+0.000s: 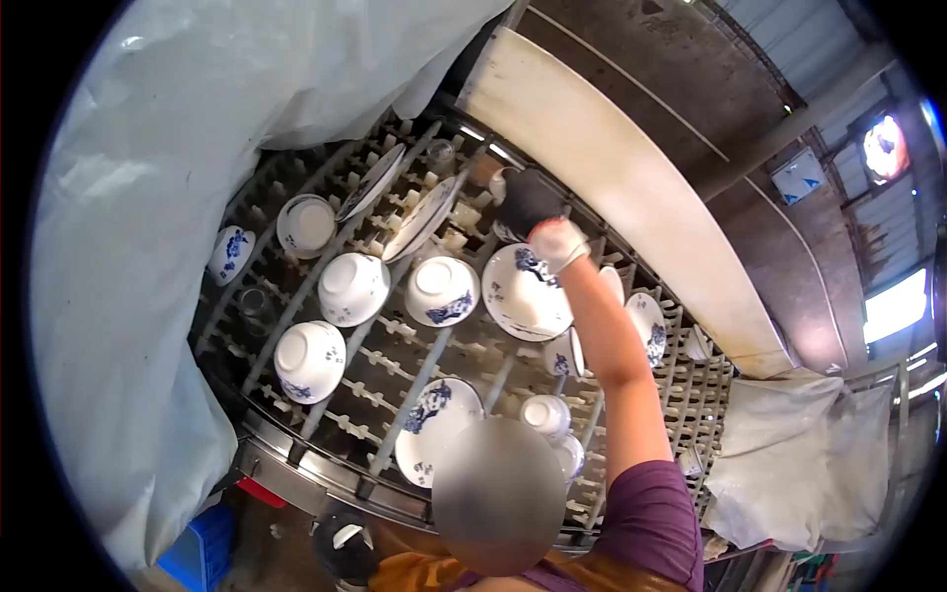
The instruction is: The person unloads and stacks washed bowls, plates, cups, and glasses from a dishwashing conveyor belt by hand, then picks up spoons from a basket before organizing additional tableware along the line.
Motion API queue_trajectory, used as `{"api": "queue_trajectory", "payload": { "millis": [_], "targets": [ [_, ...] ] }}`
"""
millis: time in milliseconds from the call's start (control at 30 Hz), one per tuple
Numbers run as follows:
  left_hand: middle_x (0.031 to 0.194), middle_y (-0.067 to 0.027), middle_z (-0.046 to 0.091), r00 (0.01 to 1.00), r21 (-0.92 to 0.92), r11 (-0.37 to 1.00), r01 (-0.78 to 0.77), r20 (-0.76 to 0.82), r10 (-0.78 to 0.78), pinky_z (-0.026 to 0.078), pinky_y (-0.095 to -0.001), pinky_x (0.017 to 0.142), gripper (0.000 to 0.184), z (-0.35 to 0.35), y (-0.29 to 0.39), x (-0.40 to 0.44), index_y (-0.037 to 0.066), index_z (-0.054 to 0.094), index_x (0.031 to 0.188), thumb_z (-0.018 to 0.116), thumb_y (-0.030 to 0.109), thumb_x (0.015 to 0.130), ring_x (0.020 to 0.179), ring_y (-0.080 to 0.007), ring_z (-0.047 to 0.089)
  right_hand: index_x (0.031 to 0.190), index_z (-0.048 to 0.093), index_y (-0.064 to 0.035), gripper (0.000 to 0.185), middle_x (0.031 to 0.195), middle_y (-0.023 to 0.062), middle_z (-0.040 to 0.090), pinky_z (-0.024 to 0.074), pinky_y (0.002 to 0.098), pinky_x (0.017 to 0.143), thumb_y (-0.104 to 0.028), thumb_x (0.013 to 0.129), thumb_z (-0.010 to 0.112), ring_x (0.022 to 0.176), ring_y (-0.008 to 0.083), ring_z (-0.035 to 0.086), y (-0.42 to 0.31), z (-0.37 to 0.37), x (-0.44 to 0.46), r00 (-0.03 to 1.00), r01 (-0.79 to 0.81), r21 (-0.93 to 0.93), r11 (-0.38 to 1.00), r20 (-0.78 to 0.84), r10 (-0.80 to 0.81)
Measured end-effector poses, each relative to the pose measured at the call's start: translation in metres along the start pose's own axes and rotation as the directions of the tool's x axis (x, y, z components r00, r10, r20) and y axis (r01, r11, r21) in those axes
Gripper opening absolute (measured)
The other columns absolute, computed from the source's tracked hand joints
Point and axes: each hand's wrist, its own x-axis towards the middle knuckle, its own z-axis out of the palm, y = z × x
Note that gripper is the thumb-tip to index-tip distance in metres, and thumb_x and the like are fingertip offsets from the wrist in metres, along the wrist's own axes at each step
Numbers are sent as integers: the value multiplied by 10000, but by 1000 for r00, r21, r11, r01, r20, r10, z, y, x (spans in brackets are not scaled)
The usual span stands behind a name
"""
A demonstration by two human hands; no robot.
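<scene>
My right hand (531, 205), in a dark glove with a white and red cuff, reaches to the far side of the conveyor rack (385, 370). A pale edge shows beside its fingers, which are hidden. Just below the wrist leans a blue-and-white plate (526, 296), close to an upturned bowl (442, 292). A small clear glass (483, 170) stands left of the hand. My left hand (345, 548), in a dark glove, is low at the near edge of the rack. A white patch shows on or in it; I cannot tell which.
More upturned bowls (310, 362) and tilted plates (422, 219) stand among the rack's pegs. Another plate (426, 426) and a small bowl (545, 416) are nearer. A plastic curtain (178, 197) hangs left, and a pale panel (602, 168) borders the far side. A blue crate (202, 548) sits below.
</scene>
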Motion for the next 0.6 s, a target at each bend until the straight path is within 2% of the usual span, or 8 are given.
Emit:
{"api": "queue_trajectory", "payload": {
  "millis": [33, 133, 267, 300, 367, 433, 567, 600],
  "targets": [
    [729, -82, 551, 999, -15, 1000, 16, 38, -16, 428, -339, 636, 275, 0, 1, 1, 52, 516, 730, 494, 290, 867, 643, -238, 515, 1098, 568, -120, 479, 845, 170, 634, 485, 383, 779, -155, 647, 722, 853, 317, 613, 33, 64, 4, 897, 243, 90, 966, -399, -189],
    [726, -90, 581, 999, -9, 999, -31, -24, 31, 447, -355, 633, 312, 7, 1, -1, 47, 564, 791, 504, 341, 879, 659, -258, 558, 1170, 527, -112, 552, 840, 138, 624, 494, 357, 751, -64, 651, 709, 806, 270, 621, 10, 36, -17, 950, 116, 330, 937, -312, -8],
    [726, -95, 606, 983, 110, 985, -135, -111, 148, 457, -367, 625, 304, 11, 5, -4, 46, 582, 884, 524, 345, 879, 666, -277, 585, 1076, 574, 8, 392, 853, 132, 653, 508, 305, 645, -132, 729, 688, 755, 199, 637, 39, 26, 5, 970, 79, 892, 446, -172, 172],
    [726, -95, 606, 982, 114, 983, -141, -110, 154, 457, -367, 625, 304, 13, 5, -6, 46, 582, 884, 524, 345, 879, 666, -277, 585, 1036, 593, 10, 400, 886, 163, 651, 507, 328, 689, -213, 722, 701, 788, 248, 639, 52, 22, 9, 962, -114, 858, 501, -31, 271],
    [735, -97, 605, 981, 71, 993, -96, -161, 107, 458, -372, 638, 272, 17, 9, -10, 46, 569, 915, 530, 313, 881, 677, -280, 583, 1006, 604, 1, 432, 907, 193, 643, 495, 362, 741, -296, 710, 705, 836, 303, 627, 71, 13, -9, 900, -55, 429, 902, -370, 231],
    [738, -93, 603, 985, 88, 991, -104, -128, 115, 459, -370, 650, 276, 16, 15, -11, 42, 570, 905, 525, 314, 884, 691, -279, 583, 1034, 602, 10, 484, 955, 178, 645, 482, 355, 808, -302, 690, 737, 902, 284, 621, 75, -6, -32, 928, -191, 487, 852, -192, 318],
    [756, -96, 597, 990, 81, 986, -143, 10, 143, 457, -364, 673, 263, 13, 17, -12, 33, 573, 875, 509, 287, 900, 723, -278, 577, 1079, 612, -46, 511, 944, 165, 649, 484, 365, 796, -336, 683, 753, 873, 294, 626, 79, 12, -83, 985, 38, 396, 918, 139, -101],
    [792, -110, 596, 977, 111, 974, -198, -52, 205, 458, -364, 677, 241, 17, 24, -11, 28, 574, 859, 508, 255, 905, 723, -280, 572, 1081, 611, -52, 505, 938, 163, 651, 486, 369, 793, -327, 681, 750, 872, 306, 629, 79, 26, -91, 992, 120, 375, 919, -7, -126]
  ]
}}
